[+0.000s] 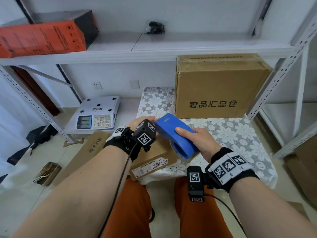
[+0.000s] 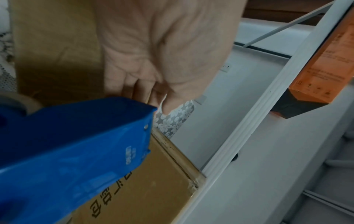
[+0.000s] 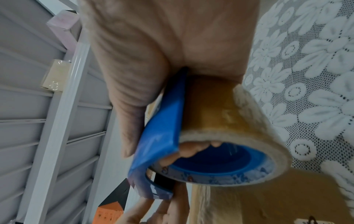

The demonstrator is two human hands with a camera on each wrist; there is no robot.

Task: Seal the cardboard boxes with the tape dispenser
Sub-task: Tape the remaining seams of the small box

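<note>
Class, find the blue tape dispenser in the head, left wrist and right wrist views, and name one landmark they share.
Head: blue tape dispenser centre, above the small box.
Left wrist: lower left.
Right wrist: centre, around the tape roll.
Shared landmark: floral lace tablecloth.

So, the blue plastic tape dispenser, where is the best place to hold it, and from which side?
Judging by its shape, hold the blue plastic tape dispenser at its round rear, from the right side: thumb on the flat blue cover, fingers hooked into the hollow core of the tape roll, as the right hand does. The narrow front end stays free.
</note>
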